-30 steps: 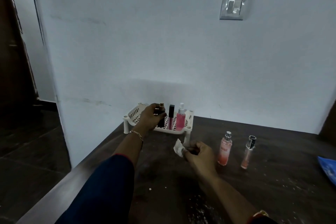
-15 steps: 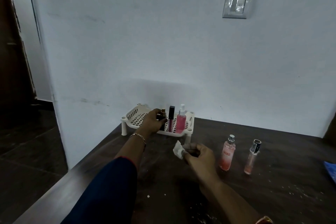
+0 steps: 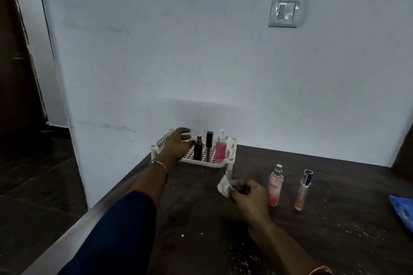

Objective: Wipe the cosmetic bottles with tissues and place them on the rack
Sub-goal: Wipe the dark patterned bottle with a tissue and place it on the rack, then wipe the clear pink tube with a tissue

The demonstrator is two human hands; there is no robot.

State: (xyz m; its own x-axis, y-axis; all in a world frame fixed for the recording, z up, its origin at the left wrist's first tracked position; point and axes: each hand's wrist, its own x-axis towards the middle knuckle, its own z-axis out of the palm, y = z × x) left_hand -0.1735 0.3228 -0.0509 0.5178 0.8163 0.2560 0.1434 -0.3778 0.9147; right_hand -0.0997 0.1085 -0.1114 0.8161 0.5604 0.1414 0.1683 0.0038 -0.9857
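While my left hand [image 3: 178,146] hovers over the rack [image 3: 231,159], its fingers [image 3: 183,130] are loose and spread and grip nothing. It sits just beside the black bottle [image 3: 198,152], which stands upright on the rack with a tube [image 3: 209,148] and a spray bottle [image 3: 221,150] in a row to its right. My right hand [image 3: 248,192] rests on the desk [image 3: 201,219] with the crumpled tissue [image 3: 224,186] pinched between thumb and fingers.

Two items still stand on the desk, well apart from the rack: a pink bottle [image 3: 275,187] just beside my right hand, and a clear bottle [image 3: 303,192] further right. I judge both to be small, light and stiff, probably glass, so smooth, slippery and breakable. They are tall and narrow and would tip at a nudge. I would take the pink one round the middle of its body with my free left hand, clear of the nozzle on top, then wrap the soft tissue round it. The tissue is thin and gives no grip, so the bare hand must carry the weight
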